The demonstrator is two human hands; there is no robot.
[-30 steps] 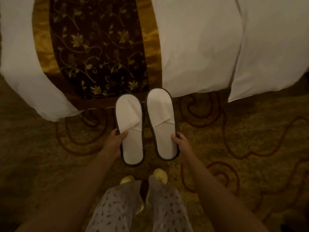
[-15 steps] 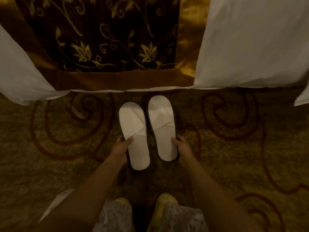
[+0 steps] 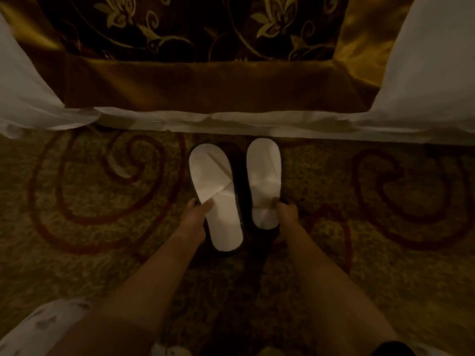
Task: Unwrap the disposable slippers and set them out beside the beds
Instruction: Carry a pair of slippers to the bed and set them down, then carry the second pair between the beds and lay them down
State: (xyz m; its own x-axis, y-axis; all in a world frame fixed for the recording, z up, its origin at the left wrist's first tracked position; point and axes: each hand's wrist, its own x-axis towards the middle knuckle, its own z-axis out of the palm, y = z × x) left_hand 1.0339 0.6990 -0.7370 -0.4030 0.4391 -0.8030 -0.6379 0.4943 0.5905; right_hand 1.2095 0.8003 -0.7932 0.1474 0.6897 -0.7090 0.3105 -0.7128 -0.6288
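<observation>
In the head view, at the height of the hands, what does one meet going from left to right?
Carpet → left hand → left slipper → dark gap → right slipper → right hand → carpet again.

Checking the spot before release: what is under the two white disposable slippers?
Under the two white disposable slippers lies patterned carpet with red swirls, in front of the white bed skirt. Directly beneath is dark shadow; whether the soles touch the carpet cannot be told.

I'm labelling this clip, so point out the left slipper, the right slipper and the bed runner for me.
left slipper (image 3: 205, 173): head view, on its white upper, near the toe.
right slipper (image 3: 263, 165): head view, on its white upper, near the toe.
bed runner (image 3: 205, 83): head view, on its plain brown-gold hem.
</observation>
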